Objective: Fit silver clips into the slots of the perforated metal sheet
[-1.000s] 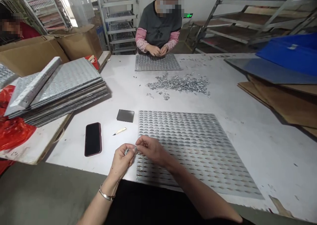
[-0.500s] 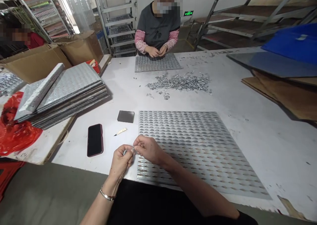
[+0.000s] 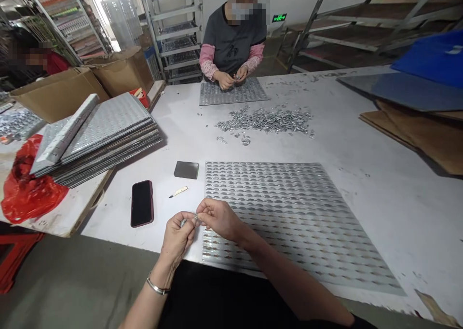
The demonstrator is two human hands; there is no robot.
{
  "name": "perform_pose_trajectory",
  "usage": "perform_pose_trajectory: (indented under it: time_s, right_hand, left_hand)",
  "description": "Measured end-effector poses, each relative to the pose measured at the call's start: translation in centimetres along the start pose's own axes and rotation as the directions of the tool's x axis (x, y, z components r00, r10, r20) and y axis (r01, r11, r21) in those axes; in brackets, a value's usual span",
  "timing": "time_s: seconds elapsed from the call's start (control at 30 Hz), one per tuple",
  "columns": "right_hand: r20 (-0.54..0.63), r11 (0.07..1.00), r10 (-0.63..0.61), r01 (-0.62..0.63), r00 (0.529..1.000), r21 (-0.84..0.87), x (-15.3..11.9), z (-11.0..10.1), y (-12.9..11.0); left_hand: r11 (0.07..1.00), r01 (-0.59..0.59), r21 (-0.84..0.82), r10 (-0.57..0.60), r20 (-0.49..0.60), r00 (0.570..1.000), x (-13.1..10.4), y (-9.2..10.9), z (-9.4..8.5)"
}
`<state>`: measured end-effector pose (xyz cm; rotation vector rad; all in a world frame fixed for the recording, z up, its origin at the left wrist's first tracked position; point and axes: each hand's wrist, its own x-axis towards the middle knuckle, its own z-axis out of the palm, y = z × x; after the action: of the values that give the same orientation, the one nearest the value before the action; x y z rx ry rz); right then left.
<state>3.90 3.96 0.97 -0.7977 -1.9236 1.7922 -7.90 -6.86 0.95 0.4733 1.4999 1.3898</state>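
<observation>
My left hand [image 3: 179,235] is closed around small silver leaf-shaped pieces [image 3: 183,222], mostly hidden by its fingers. Touching its fingertips, my right hand [image 3: 219,218] pinches one such small piece [image 3: 196,217]. Both hands meet over the left edge of a flat grey sheet [image 3: 289,189], which bears rows of leaf-shaped pieces, silver at the far side and brownish nearer me. To the left lie a small knife [image 3: 178,192] with a pale handle, a dark rectangular block [image 3: 186,170] and a phone [image 3: 142,203] with a black screen.
A heap of loose silver pieces [image 3: 267,120] lies mid-table. Across from me a person [image 3: 233,44] handles small pieces over another sheet [image 3: 235,95]. Stacked sheets [image 3: 108,136], a red plastic bag [image 3: 31,189] and cardboard boxes [image 3: 61,90] stand left; brown boards [image 3: 412,131] lie right.
The view has shifted slightly, so the table things appear a little further right. My hands keep the same pinch together. The person opposite has moved their hands slightly apart.
</observation>
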Motion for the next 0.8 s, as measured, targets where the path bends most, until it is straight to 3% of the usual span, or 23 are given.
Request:
perform_pose_trajectory:
  time_s: [0.1, 0.4, 0.67, 0.8]
  right_hand:
    - [0.003, 1.0, 0.023, -0.023, 1.0, -0.017, 0.0, 0.06, 0.02]
    - [-0.036, 0.976, -0.06, 0.051, 0.998, -0.212, -0.03, 0.63, -0.69]
    - [-0.013, 0.998, -0.004, 0.003, 1.0, -0.067, 0.15, 0.6, -0.19]
    - [-0.026, 0.996, -0.012, 0.009, 1.0, -0.086, -0.04, 0.64, -0.38]
  left_hand:
    - [1.0, -0.001, -0.002, 0.001, 0.002, 1.0, 0.04, -0.03, -0.1]
    - [1.0, -0.009, 0.004, 0.009, -0.03, 0.999, 0.13, -0.31, -0.34]
    - [0.999, -0.011, 0.037, 0.011, -0.012, 1.0, 0.04, 0.09, -0.6]
    - [0.997, -0.031, 0.073, 0.033, -0.032, 0.999, 0.16, 0.01, -0.58]
